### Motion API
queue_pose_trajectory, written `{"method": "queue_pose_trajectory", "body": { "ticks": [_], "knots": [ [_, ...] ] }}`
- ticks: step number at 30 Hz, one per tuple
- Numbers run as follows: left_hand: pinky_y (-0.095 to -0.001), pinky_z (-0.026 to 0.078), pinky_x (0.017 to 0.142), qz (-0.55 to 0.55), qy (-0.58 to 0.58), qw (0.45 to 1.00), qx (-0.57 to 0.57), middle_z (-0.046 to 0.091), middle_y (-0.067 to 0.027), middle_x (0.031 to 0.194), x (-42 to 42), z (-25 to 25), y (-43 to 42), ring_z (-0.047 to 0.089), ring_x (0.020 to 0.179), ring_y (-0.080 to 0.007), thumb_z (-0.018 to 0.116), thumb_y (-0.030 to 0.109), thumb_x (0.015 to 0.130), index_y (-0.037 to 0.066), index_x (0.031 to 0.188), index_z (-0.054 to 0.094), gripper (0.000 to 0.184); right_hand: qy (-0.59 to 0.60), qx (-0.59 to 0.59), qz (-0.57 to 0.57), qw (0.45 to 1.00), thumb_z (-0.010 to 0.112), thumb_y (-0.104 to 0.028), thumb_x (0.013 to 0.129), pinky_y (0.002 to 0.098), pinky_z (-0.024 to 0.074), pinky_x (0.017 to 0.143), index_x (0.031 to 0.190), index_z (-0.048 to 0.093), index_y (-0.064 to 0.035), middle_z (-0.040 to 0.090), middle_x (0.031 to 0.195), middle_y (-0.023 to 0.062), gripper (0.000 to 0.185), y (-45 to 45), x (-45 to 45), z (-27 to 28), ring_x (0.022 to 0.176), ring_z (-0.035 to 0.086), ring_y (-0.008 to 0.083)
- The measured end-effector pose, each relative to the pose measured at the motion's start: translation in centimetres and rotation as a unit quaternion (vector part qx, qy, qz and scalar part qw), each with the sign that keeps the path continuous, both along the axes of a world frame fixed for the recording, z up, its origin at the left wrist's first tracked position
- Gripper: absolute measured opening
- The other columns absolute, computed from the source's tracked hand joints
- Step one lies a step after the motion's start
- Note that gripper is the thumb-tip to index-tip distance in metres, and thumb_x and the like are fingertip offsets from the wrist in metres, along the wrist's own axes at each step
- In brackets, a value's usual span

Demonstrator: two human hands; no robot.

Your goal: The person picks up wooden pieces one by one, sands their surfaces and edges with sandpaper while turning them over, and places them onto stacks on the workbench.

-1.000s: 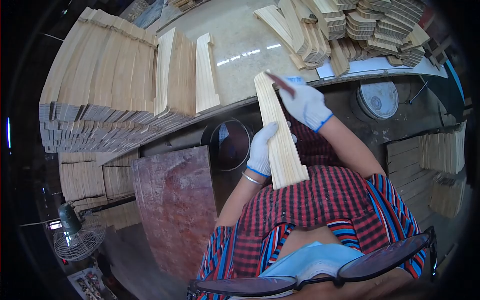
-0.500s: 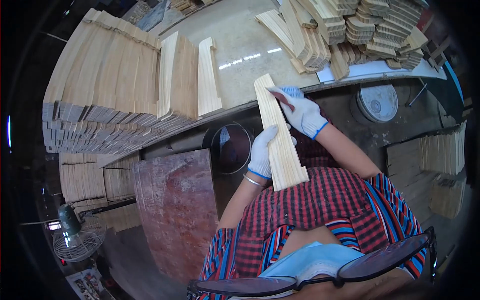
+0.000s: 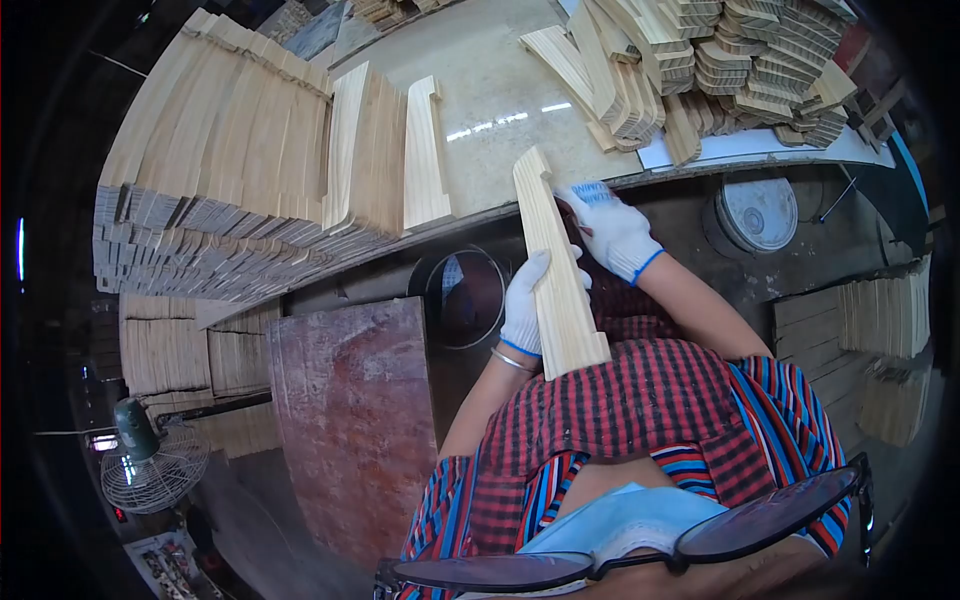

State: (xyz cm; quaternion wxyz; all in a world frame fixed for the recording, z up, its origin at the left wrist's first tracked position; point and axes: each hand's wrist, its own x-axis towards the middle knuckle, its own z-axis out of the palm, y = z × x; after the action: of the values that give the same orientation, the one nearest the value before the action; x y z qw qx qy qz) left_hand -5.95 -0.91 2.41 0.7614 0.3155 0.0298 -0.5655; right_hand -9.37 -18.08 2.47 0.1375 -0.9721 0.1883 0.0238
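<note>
A pale wooden piece [image 3: 556, 265], notched near both ends, slants up from my checked apron toward the bench edge. My left hand [image 3: 524, 303], in a white work glove, is wrapped round its middle, thumb on top and fingertips showing at the far side. My right hand [image 3: 613, 232], gloved too, is closed at the piece's upper right edge. A dark reddish-brown sheet that looks like sandpaper [image 3: 570, 214] shows at its fingers, mostly hidden by the glove. The lower end of the wood rests against the apron [image 3: 620, 400].
Tall stacks of similar wooden pieces [image 3: 225, 130] fill the bench's left side; a single piece [image 3: 426, 160] stands beside them. More pieces [image 3: 770, 60] are piled at right on the bench [image 3: 490, 90]. Below are a lidded bucket [image 3: 757, 215], a reddish board [image 3: 350, 420] and a fan [image 3: 150, 465].
My right hand has moved slightly down along the piece's edge, and the sheet is now less visible. The wood has turned somewhat, so its upper notch shows. My left hand keeps its grip.
</note>
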Motion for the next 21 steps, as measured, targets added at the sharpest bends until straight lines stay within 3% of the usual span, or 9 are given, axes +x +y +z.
{"method": "queue_pose_trajectory", "body": {
  "ticks": [3, 5, 7, 9, 10, 11, 13, 17, 21],
  "knots": [
    [-0.0350, 0.052, 0.048, 0.020, 0.032, 0.998, -0.040, 0.063, -0.0129, 0.072, 0.4, -1.6, 0.2, 0.060, 0.052, -0.0246, 0.044, 0.049, 0.096, 0.000, 0.114, 0.057, 0.054, -0.142, 0.112, -0.022, 0.983, 0.047, -0.023, 0.092, 0.0459, 0.0546, 0.070, 0.144, 0.032, -0.0385, 0.067, 0.103, 0.0154, 0.056, -0.6, -1.9, -0.5, 0.082, 0.066, 0.0386],
    [-0.0331, 0.049, 0.040, -0.060, 0.062, 0.955, -0.284, 0.061, -0.0110, 0.066, 0.7, -4.0, 0.2, 0.058, 0.045, -0.0232, 0.034, 0.058, 0.097, 0.000, 0.118, 0.055, 0.065, -0.200, 0.102, -0.020, 0.974, 0.046, -0.026, 0.093, 0.0478, 0.0534, 0.067, 0.140, 0.039, -0.0366, 0.067, 0.096, 0.0154, 0.048, -1.0, -1.3, 1.2, 0.077, 0.064, 0.0397],
    [-0.0327, 0.045, 0.035, -0.083, 0.060, 0.951, -0.292, 0.060, -0.0081, 0.061, 0.9, -3.8, 0.0, 0.053, 0.038, -0.0225, 0.025, 0.065, 0.096, -0.001, 0.123, 0.053, 0.076, -0.333, 0.053, 0.007, 0.941, 0.056, -0.026, 0.089, 0.0460, 0.0515, 0.070, 0.114, 0.063, -0.0145, 0.067, 0.087, 0.0163, 0.029, -1.5, 0.3, 1.4, 0.081, 0.064, 0.0373],
    [-0.0316, 0.048, 0.038, -0.124, -0.065, 0.989, -0.043, 0.062, -0.0110, 0.067, 1.6, -2.7, 0.7, 0.056, 0.043, -0.0223, 0.025, 0.067, 0.094, -0.001, 0.126, 0.050, 0.079, -0.248, 0.012, 0.018, 0.968, 0.056, -0.025, 0.088, 0.0466, 0.0510, 0.070, 0.111, 0.063, -0.0137, 0.066, 0.087, 0.0166, 0.027, -1.2, 1.4, 1.8, 0.081, 0.063, 0.0373],
    [-0.0325, 0.052, 0.045, -0.039, -0.110, 0.993, 0.024, 0.064, -0.0147, 0.077, 1.2, -0.4, 0.6, 0.061, 0.052, -0.0232, 0.028, 0.070, 0.092, -0.002, 0.128, 0.045, 0.083, -0.283, 0.010, 0.039, 0.958, 0.055, -0.025, 0.088, 0.0471, 0.0507, 0.069, 0.109, 0.062, -0.0135, 0.066, 0.085, 0.0171, 0.025, -1.2, 1.6, 1.5, 0.079, 0.063, 0.0375],
    [-0.0357, 0.056, 0.051, 0.013, -0.048, 0.999, 0.015, 0.064, -0.0187, 0.089, 1.1, 0.3, 0.4, 0.064, 0.062, -0.0255, 0.031, 0.073, 0.089, -0.003, 0.127, 0.043, 0.085, -0.282, 0.011, 0.043, 0.958, 0.055, -0.025, 0.088, 0.0471, 0.0507, 0.069, 0.109, 0.062, -0.0135, 0.066, 0.085, 0.0171, 0.025, -1.3, 1.8, 1.3, 0.079, 0.063, 0.0375],
    [-0.0396, 0.058, 0.054, -0.013, -0.022, 1.000, -0.004, 0.062, -0.0225, 0.096, 1.9, 1.3, 0.9, 0.064, 0.065, -0.0277, 0.038, 0.063, 0.094, -0.003, 0.126, 0.042, 0.073, -0.198, -0.020, 0.091, 0.976, 0.047, -0.026, 0.093, 0.0483, 0.0536, 0.072, 0.142, 0.036, -0.0290, 0.067, 0.097, 0.0172, 0.051, -1.5, 2.0, 0.9, 0.084, 0.064, 0.0376],
    [-0.0411, 0.058, 0.054, -0.016, -0.066, 0.997, -0.037, 0.060, -0.0263, 0.101, 3.0, 0.3, 1.4, 0.063, 0.066, -0.0289, 0.042, 0.047, 0.098, -0.002, 0.125, 0.041, 0.056, -0.236, 0.080, 0.050, 0.967, 0.047, -0.023, 0.093, 0.0441, 0.0548, 0.073, 0.144, 0.034, -0.0334, 0.067, 0.103, 0.0158, 0.054, -2.1, 2.3, 1.3, 0.086, 0.066, 0.0358],
    [-0.0404, 0.056, 0.056, -0.017, 0.011, 0.996, -0.090, 0.058, -0.0275, 0.103, 3.1, -0.7, 1.6, 0.062, 0.067, -0.0288, 0.049, 0.040, 0.095, 0.000, 0.129, 0.040, 0.053, -0.143, -0.011, 0.123, 0.982, 0.053, -0.018, 0.090, 0.0429, 0.0549, 0.068, 0.145, 0.031, -0.0369, 0.068, 0.098, 0.0138, 0.063, -1.3, 3.2, 3.1, 0.080, 0.068, 0.0328]
  ]
}}
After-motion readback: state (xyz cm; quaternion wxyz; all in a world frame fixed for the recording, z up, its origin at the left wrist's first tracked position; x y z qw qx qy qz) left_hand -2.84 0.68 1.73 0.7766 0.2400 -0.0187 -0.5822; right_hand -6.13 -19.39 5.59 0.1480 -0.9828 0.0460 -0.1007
